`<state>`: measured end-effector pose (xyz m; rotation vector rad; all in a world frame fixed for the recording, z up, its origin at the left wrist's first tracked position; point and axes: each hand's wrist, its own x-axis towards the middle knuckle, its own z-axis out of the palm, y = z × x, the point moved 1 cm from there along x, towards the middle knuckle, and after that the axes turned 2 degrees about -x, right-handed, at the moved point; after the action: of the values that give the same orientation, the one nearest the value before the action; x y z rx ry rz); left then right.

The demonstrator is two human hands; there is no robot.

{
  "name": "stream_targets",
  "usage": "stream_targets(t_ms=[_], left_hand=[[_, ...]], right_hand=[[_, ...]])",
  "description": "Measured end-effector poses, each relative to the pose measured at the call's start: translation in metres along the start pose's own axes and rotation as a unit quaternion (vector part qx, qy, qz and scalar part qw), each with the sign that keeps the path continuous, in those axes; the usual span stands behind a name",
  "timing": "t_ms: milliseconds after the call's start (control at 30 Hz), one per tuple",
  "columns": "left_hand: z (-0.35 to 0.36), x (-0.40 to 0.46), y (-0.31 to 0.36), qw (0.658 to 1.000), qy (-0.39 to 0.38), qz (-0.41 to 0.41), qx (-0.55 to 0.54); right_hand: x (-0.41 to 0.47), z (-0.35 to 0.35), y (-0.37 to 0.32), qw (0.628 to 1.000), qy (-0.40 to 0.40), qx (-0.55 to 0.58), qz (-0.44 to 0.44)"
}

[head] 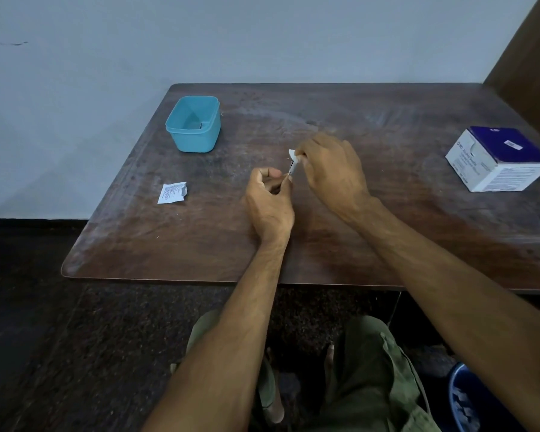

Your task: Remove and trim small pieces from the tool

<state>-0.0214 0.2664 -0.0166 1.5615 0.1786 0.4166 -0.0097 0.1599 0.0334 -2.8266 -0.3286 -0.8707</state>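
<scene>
Above the worn dark wooden table [325,251], the left hand [270,204] pinches a small dark slim object [291,167] (too small to identify). Just behind, the right hand [331,169] pinches a small white folded wipe [293,154] against its upper end. Further left lie an opened white paper sachet [172,192] and a light blue plastic tub [194,123].

The slim dark item [291,166] pinched between the left hand [270,202] and right hand [331,169] is mostly covered by fingers, possibly wrapped in a swab [292,154]. Print on the box [499,159] and packet [172,192] is too small to read.
</scene>
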Motion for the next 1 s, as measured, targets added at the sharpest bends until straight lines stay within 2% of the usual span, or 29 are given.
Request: stream_targets(t_ms=[133, 233, 433, 500, 633, 733, 867, 933, 1000], left_hand=[[-0.002, -0.004, 0.006, 0.998, 0.004, 0.041, 0.044], [-0.002, -0.005, 0.005, 0.996, 0.009, 0.064, 0.063], [-0.001, -0.006, 0.005, 0.994, 0.005, 0.073, 0.084], [-0.001, -0.005, 0.005, 0.993, 0.004, 0.072, 0.09], [-0.002, -0.005, 0.005, 0.993, 0.0, 0.073, 0.088], [-0.002, -0.005, 0.006, 0.993, 0.003, 0.072, 0.089], [-0.001, -0.004, 0.003, 0.996, 0.015, 0.047, 0.079], [-0.002, -0.001, 0.001, 0.999, 0.0, 0.009, 0.041], [-0.004, 0.002, 0.0, 0.999, -0.035, -0.026, 0.01]], right_hand=[[-0.007, 0.005, -0.013, 0.993, -0.076, -0.073, -0.049], [-0.011, 0.005, -0.018, 0.989, -0.094, -0.066, -0.092], [0.011, -0.002, 0.01, 0.992, -0.111, -0.062, 0.018], [0.011, -0.004, 0.006, 0.989, -0.13, -0.066, 0.009], [-0.001, -0.006, -0.017, 0.98, -0.167, -0.083, -0.073], [0.002, -0.003, -0.009, 0.983, -0.157, -0.077, -0.046], [0.009, 0.0, 0.01, 0.992, -0.124, -0.022, 0.03], [0.007, 0.001, 0.01, 0.99, -0.087, 0.077, 0.082], [0.003, 0.004, 0.009, 0.963, -0.023, 0.216, 0.157]])
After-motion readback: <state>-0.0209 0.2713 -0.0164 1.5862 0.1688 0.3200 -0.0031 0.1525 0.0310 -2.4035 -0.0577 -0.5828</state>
